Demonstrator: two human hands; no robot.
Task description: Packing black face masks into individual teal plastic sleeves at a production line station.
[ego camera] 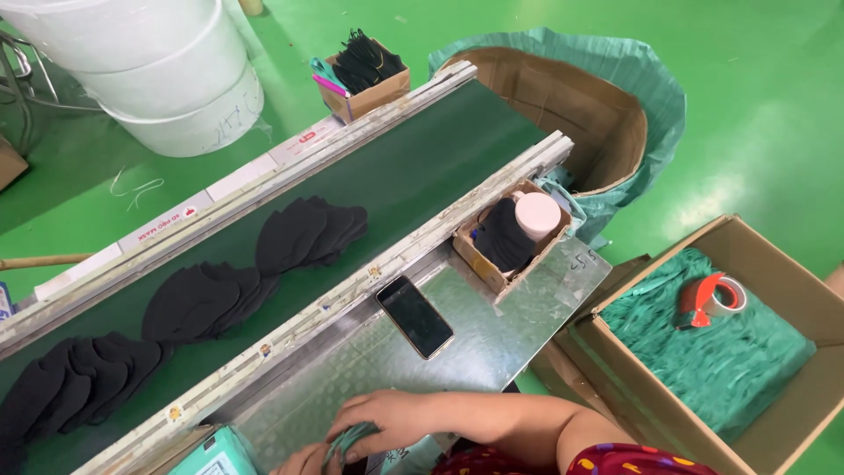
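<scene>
Green bundle (352, 437) pinched between both hands (387, 420), pressed to the tabletop (492, 343) for steadiness; phone (415, 317) lies just beyond.

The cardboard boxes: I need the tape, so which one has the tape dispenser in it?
The large open box at far right, lined with green bags; the red tape dispenser lies on them.

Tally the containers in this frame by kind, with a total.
Small open cardboard trays beside the belt: 2
Large brown cardboard boxes: 2
White plastic buckets, stacked: 3 visible
Total: 7
</scene>
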